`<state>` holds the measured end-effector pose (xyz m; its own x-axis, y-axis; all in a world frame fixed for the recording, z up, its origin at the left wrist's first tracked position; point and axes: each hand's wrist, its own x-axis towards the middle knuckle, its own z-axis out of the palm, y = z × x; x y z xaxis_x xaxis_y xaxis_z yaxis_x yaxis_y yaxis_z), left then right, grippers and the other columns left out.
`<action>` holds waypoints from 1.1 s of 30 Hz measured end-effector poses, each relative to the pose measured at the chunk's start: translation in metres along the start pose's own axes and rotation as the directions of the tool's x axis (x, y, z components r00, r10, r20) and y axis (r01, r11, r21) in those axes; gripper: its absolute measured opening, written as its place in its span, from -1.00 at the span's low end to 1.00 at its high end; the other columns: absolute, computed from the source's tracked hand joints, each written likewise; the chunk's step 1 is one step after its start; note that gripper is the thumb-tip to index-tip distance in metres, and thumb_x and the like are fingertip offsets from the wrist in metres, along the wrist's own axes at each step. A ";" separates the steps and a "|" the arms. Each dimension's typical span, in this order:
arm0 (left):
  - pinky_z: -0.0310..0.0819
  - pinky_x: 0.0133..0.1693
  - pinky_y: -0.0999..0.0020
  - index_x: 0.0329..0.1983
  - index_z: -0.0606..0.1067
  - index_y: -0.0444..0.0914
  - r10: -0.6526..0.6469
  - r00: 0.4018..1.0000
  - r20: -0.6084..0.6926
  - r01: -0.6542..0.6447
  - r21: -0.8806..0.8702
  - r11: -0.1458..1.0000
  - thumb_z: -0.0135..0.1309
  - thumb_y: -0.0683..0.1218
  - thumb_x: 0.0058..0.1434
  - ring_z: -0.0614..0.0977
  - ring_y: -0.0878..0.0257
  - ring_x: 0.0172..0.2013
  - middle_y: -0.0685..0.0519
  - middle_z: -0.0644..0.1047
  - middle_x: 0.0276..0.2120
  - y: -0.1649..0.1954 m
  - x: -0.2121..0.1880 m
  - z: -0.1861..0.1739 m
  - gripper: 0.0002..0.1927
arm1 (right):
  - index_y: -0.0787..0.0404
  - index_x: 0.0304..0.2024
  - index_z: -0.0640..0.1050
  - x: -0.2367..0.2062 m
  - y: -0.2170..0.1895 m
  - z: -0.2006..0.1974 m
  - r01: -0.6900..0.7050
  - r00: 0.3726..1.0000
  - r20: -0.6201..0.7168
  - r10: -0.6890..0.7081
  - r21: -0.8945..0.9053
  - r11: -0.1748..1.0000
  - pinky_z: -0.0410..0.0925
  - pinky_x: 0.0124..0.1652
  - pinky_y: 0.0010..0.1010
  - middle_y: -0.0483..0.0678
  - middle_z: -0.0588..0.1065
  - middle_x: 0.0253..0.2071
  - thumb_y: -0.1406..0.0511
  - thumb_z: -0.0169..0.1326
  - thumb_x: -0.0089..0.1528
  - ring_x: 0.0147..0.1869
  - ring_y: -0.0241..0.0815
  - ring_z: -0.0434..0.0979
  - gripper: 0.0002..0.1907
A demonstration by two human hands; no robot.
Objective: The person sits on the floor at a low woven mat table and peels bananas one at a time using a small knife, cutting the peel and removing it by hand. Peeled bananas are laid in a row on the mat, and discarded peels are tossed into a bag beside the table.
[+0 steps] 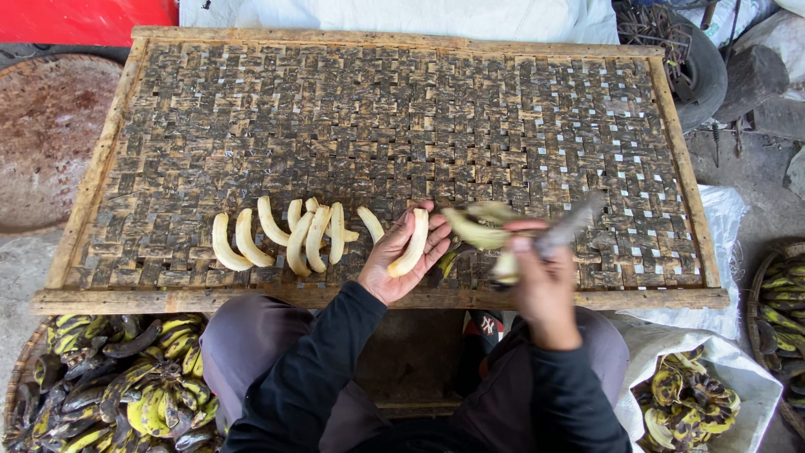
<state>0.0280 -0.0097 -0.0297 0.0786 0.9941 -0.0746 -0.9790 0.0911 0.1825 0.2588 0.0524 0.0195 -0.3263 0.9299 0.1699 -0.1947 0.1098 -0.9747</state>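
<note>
Woven drying rack and baskets of unpeeled bananas at an outdoor work spot

A wood-framed woven mat rack (394,109) bears a row of peeled bananas (281,235) near its front edge. A basket of blackened yellow bananas (117,382) sits lower left, a white sack of peels (696,394) lower right, a tyre (700,67) upper right.

Sacks ringing the rack, no labels, signs or screens showing

A white plastic sack (713,369) is sitting open at lower right, holding blackened yellow peels (688,398); another white sack (725,222) is lying flat under the woven tray's (402,117) right edge, and a big white sheet or bag (394,15) is stretching along the top, beside a red panel (84,18).
</note>
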 end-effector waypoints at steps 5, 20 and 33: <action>0.56 -0.08 0.34 0.28 0.44 -0.08 0.002 0.998 0.065 0.001 -0.035 0.999 0.00 0.07 0.48 0.58 0.29 -0.17 0.09 0.53 -0.10 0.004 0.005 -0.007 -0.63 | 0.26 0.09 0.51 -0.055 -0.036 -0.139 0.211 0.823 -0.484 -0.296 -0.223 0.952 0.22 -0.34 -0.66 -0.13 0.45 -0.20 0.42 0.09 0.43 -0.38 -0.47 0.33 -0.81; 0.54 -0.10 0.30 0.06 0.48 -0.09 0.156 0.979 -0.129 -0.158 -0.004 0.988 0.08 0.13 0.37 0.58 0.25 -0.19 0.08 0.54 -0.06 -0.001 0.011 -0.039 -0.69 | 0.27 0.11 0.18 -0.198 0.027 -0.267 -0.720 0.648 -0.672 -0.359 -0.694 0.001 0.49 -0.28 0.07 0.38 0.53 -0.28 -0.14 -0.14 0.51 -0.24 0.38 0.59 -0.39; 0.40 -0.25 0.37 0.20 0.30 -0.04 0.619 0.784 0.036 -0.589 0.357 0.725 -0.11 0.20 0.51 0.44 0.31 -0.31 0.07 0.45 -0.15 -0.010 0.020 -0.015 -0.65 | 0.11 0.49 0.11 -0.053 -0.063 -0.097 -0.239 0.934 -0.336 0.119 -0.343 0.908 0.00 -0.67 -0.54 -0.32 0.26 -0.41 -0.29 -0.23 0.28 -0.56 -0.44 0.09 -0.08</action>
<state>0.0363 0.0084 -0.0472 -0.5376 0.8384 0.0902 -0.6889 -0.4984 0.5263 0.3786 0.0302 0.0575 -0.0172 0.9998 -0.0065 0.2186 -0.0025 -0.9758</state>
